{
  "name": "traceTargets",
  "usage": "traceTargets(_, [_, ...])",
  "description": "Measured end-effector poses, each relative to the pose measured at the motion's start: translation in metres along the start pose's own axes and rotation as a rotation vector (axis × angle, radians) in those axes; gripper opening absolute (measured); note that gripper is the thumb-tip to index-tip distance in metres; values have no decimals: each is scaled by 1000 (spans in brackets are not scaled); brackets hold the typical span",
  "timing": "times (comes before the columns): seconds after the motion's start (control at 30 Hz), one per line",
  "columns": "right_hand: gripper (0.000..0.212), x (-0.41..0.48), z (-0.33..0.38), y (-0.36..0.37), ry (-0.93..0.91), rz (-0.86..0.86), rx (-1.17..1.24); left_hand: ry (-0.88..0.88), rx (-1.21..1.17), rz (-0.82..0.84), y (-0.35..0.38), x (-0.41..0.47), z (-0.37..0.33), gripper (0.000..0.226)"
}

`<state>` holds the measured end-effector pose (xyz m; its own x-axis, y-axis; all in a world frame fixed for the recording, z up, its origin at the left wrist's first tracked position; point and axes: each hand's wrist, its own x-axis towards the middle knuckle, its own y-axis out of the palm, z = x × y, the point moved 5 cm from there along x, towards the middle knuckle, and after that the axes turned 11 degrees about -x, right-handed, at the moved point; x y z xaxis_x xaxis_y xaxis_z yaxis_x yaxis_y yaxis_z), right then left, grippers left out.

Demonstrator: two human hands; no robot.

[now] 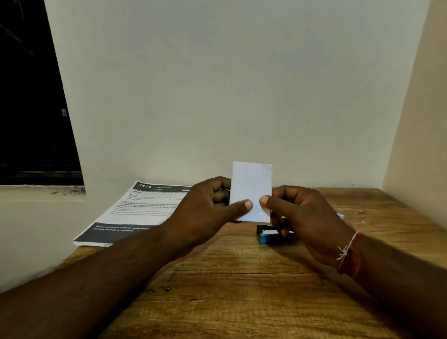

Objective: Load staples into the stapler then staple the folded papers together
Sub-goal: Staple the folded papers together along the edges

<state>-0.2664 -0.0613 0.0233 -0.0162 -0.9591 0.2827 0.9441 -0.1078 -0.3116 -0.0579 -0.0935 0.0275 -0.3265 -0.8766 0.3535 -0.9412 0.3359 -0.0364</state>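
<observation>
Both hands are up over the brown wood-grain table, sharing one small white folded paper held upright, well clear of the tabletop. Left hand pinches it: thumb flat on the near face low down, fingers curled behind the left edge. Right hand pinches too: thumb on the near face at lower right, fingers tucked behind. Blue and black stapler lies on the table just below the right hand, mostly hidden by its fingers, nobody touching it. Can't tell if it's open or closed, or whether staples are in it.

Progress, my read: paper looks already folded, and no staple shows on the face toward the camera, so stapling looks not done. Loading unknown, since no staple strip or readable staple box is in view. Likely left: confirm the load, slide a paper edge into the stapler mouth, press.

Counts:
- hands: 2, both on the paper
- folded paper: 1 packet, layers not readable
- stapler: 1
- stack of printed white sheets with dark header and footer bands: 1, far left of the table by the wall
- red thread bracelet: 1, on the right wrist
- small pale blue-white bit: 1, peeking past the right hand, too hidden to name
</observation>
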Motion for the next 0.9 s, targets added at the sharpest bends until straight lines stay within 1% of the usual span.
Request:
traceTargets(0.1, [21, 1, -3, -1, 20, -9, 21, -18, -21, -6, 0, 0, 2, 30])
traceTargets(0.27, [8, -1, -5, 3, 33, 28, -1, 7, 2, -31, -4, -1, 0, 28])
traceTargets(0.5, [7, -3, -4, 7, 30, 99, -105, 9, 2, -58, -7, -1, -2, 31])
traceTargets(0.6, [10, -3, -1, 3, -16, 64, -154, 21, 16, -64, -6, 0, -2, 30])
traceTargets(0.63, [17, -1, 0, -2, -50, 38, -243, 28, 31, -70, -7, 0, -2, 29])
traceTargets(0.67, [26, 2, -1, -7, -87, 24, -390, 38, 49, -80, -9, 1, -2, 29])
traceTargets(0.73, [46, 4, -4, -11, -142, 90, -721, 60, 73, -98, -12, 3, -1, 27])
traceTargets(0.77, [53, 5, -9, -11, -132, 140, -841, 70, 75, -105, -14, 4, -1, 26])
traceTargets(0.8, [53, 5, -12, -11, -110, 183, -920, 77, 77, -112, -16, 6, -1, 25])
traceTargets(0.87, [35, 4, -14, -6, -81, 246, -937, 89, 91, -126, -18, 7, 0, 22])
traceTargets(0.9, [29, 4, -14, -4, -82, 249, -933, 94, 99, -128, -18, 8, 0, 21])
